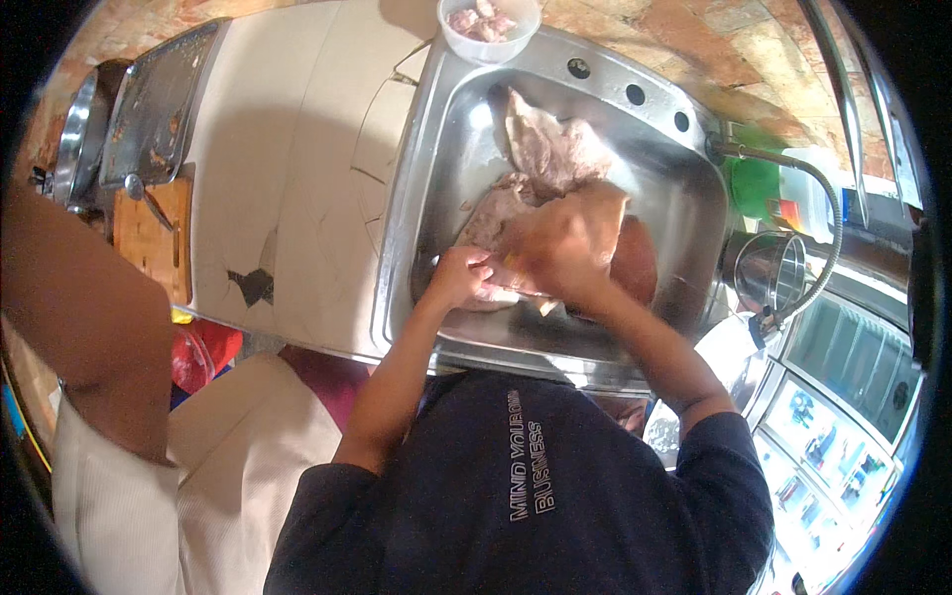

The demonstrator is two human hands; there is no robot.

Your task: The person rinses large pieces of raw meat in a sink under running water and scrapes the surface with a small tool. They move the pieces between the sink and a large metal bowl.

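Note:
Large pieces of raw, skin-on meat (554, 145) lie in a stainless steel sink (684, 290) before me. My left hand (460, 277) pinches the near left edge of a meat piece (494, 216). Against a tan, skin-covered slab (595, 212) is my right hand (561, 260), blurred, its fingers partly hidden. Whether it grips the slab or a tool cannot be told. A thin strip with a pale end (548, 306) shows just below my hands. Right of the slab lies a smooth reddish-brown rounded thing (638, 256).
A plastic bowl of meat pieces (489, 50) stands on the sink's back left corner. A flexible faucet (825, 178) arches at right. Left are a tiled counter (312, 171), metal tray (152, 119), wooden board (137, 256) and another person's arm (97, 327). Glass bowl (773, 271) beside the sink.

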